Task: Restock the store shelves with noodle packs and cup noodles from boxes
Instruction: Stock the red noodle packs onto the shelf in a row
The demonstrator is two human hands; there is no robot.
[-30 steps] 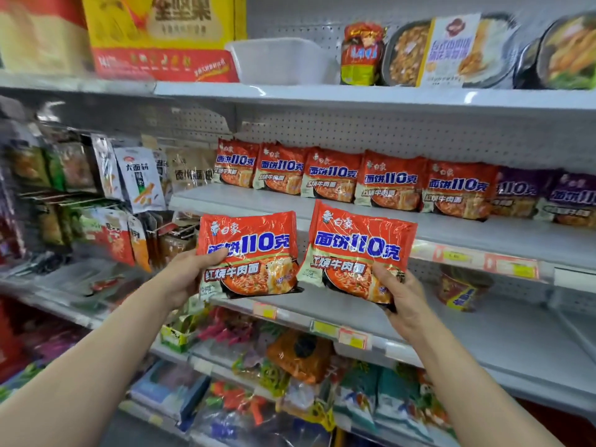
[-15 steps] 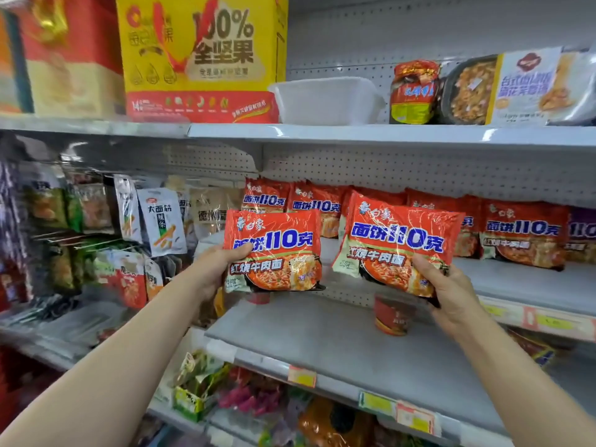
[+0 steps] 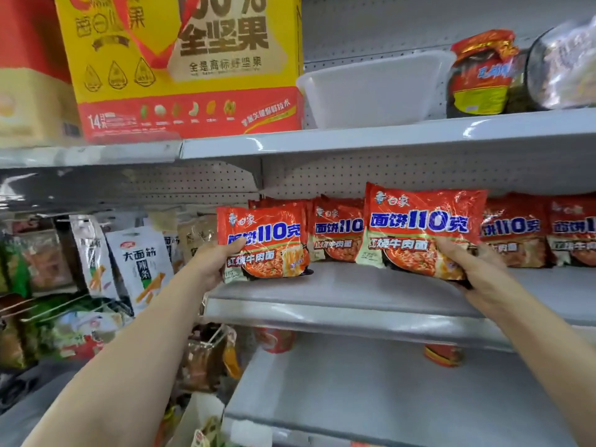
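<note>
Both hands are gripping red noodle packs in front of the middle shelf (image 3: pixel 354 312). At centre-left of the frame, the left hand (image 3: pixel 214 262) is curling round the lower left corner of the left noodle pack (image 3: pixel 263 241), thumb lying across its printed front, and the pack's bottom edge is sitting at or just above the shelf surface; the blur is making it hard to say whether it is touching. At centre-right, the right hand (image 3: pixel 477 272) is pinching the lower right corner of the right noodle pack (image 3: pixel 422 229), which is standing higher and tilting slightly, its lower edge hanging over the shelf.

Behind the two packs, a row of matching red packs (image 3: pixel 337 235) is leaning upright against the pegboard back, running off toward the right edge of the frame.

On the top shelf (image 3: pixel 371 140), a yellow and red carton (image 3: pixel 187 66) is filling the upper left, a white plastic tub (image 3: pixel 374 88) is sitting just beside it, and a dark jar with a red label (image 3: pixel 480 79) is standing further right.

At lower left, hanging snack bags (image 3: pixel 138 266) are crowding the neighbouring rack. Under the middle shelf, a red cup (image 3: pixel 275 340) is partly showing on the lower shelf (image 3: pixel 371 398).
</note>
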